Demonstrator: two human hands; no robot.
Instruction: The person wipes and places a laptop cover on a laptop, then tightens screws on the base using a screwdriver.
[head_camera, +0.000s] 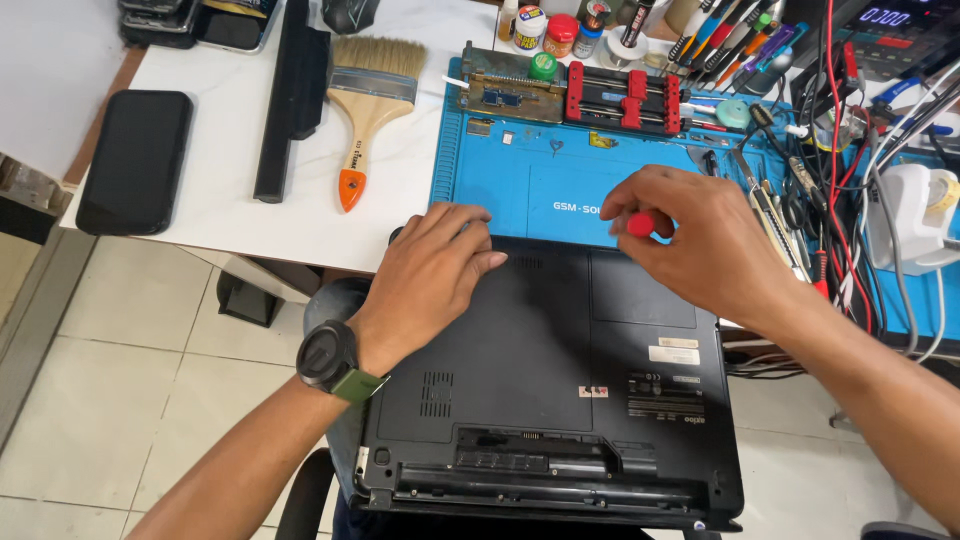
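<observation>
A black laptop (560, 380) lies upside down, its underside facing me, half on my lap and half on the blue work mat (520, 170). My left hand (430, 270), with a dark watch on the wrist, presses flat on the laptop's far left corner. My right hand (690, 235) hovers over the far right part of the base, its fingers closed around a red-capped screwdriver (640, 224) held upright. The tip of the tool is hidden by my fingers.
On the white table lie a black phone (135, 160), a long black battery (292, 90) and a wooden brush (370, 95). A red-and-black clamp fixture (620, 98), small jars, pens, tweezers and tangled cables (850, 200) crowd the back and right.
</observation>
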